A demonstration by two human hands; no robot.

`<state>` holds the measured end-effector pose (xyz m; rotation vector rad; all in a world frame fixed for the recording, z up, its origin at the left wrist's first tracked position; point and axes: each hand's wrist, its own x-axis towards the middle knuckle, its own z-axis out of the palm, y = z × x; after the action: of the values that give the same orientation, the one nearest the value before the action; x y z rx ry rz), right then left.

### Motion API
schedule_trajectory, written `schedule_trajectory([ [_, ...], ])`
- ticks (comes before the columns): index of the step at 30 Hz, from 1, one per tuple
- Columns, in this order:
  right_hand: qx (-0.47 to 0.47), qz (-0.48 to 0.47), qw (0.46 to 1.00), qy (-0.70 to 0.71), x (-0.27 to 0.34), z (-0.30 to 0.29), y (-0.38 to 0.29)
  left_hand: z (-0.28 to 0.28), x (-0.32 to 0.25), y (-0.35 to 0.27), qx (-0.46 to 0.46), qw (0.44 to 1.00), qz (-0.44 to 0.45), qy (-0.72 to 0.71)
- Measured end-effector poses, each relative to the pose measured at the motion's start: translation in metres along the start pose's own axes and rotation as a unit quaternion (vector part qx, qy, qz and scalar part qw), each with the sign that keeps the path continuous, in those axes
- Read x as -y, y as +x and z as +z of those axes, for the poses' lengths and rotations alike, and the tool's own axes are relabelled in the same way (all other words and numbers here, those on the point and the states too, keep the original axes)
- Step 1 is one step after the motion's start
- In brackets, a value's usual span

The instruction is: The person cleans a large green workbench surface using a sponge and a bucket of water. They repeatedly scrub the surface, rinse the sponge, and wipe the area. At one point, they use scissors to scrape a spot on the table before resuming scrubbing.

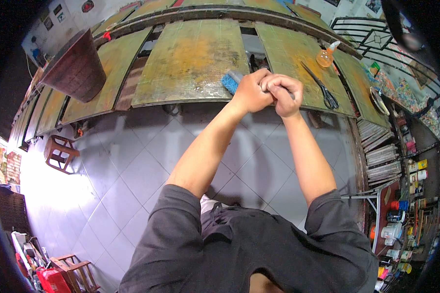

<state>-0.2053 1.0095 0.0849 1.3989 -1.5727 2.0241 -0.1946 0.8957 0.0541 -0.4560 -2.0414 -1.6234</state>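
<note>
A scrubbing brush with blue bristles (228, 84) rests on the near edge of a stained, yellow-green board (190, 55). My left hand (254, 91) is wrapped around the brush behind its grey head. Close against it, my right hand (288, 93) is closed around the dark handle end, and the fingers of both hands overlap. Most of the handle is hidden by them. A small wet, shiny patch lies on the board left of the bristles. Black-handled scissors (324, 91) and an orange spray bottle (325, 56) are on the board to the right.
A dark plastic bucket (79, 69) stands on the left board. Gaps separate the boards. A stool (60, 154) is on the tiled floor (132, 175) at left. Stacked frames (383, 161) and shelves with paint jars (392, 230) line the right side, beside a metal railing (377, 40).
</note>
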Motion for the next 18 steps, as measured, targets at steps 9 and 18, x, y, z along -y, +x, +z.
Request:
schedule_trajectory([
  [9, -0.017, 0.057, 0.995, 0.086, -0.077, 0.036, -0.011, -0.039, 0.088, -0.015, 0.020, 0.972, 0.037, 0.232],
  [18, -0.060, 0.080, 0.994, -0.052, -0.133, 0.065, 0.025, -0.086, 0.130, 0.028, 0.043, 0.976, 0.019, 0.211],
])
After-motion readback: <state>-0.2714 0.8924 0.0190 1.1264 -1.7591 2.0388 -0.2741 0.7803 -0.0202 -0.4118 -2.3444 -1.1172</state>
